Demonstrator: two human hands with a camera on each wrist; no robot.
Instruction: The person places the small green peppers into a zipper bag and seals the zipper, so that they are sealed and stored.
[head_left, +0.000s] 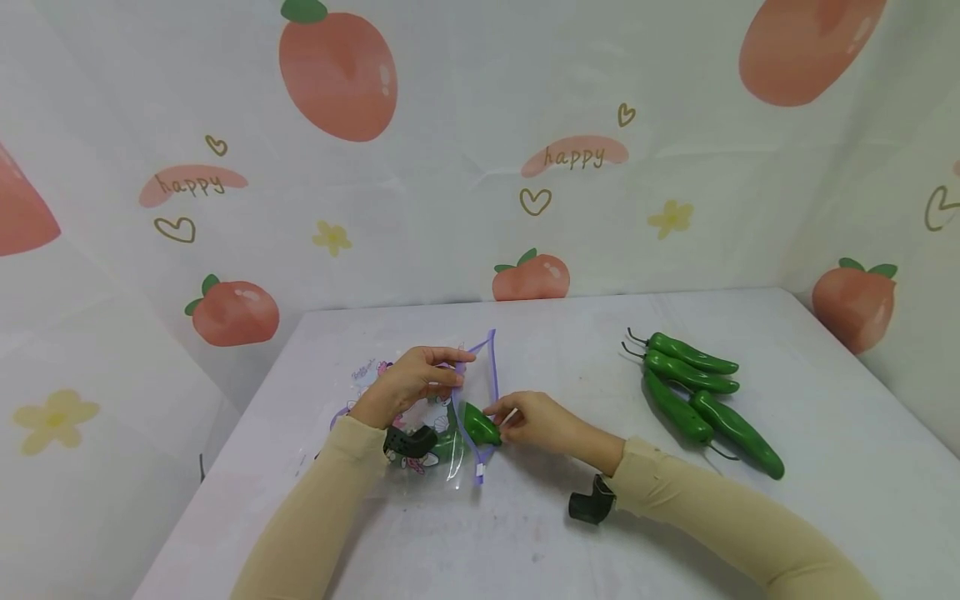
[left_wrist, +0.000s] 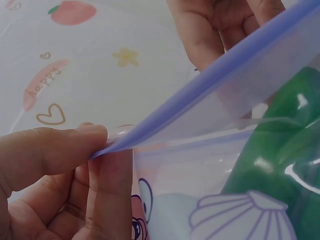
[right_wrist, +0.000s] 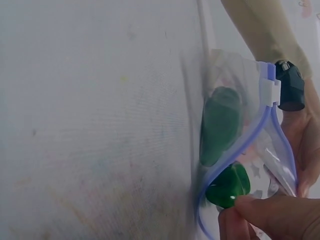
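Observation:
My left hand pinches the purple zip edge of a clear printed zip bag between thumb and fingers, and the bag's mouth gapes toward the right. At that mouth, my right hand pinches the end of a green pepper, whose rest reaches into the bag. More green shows through the plastic in the right wrist view, its outline blurred by the bag. A white zip slider sits at the near end of the purple strip.
Several long green peppers lie grouped on the right side of the white table. Behind the table hangs a white cloth printed with fruit, hearts and flowers. Black devices are worn at both wrists.

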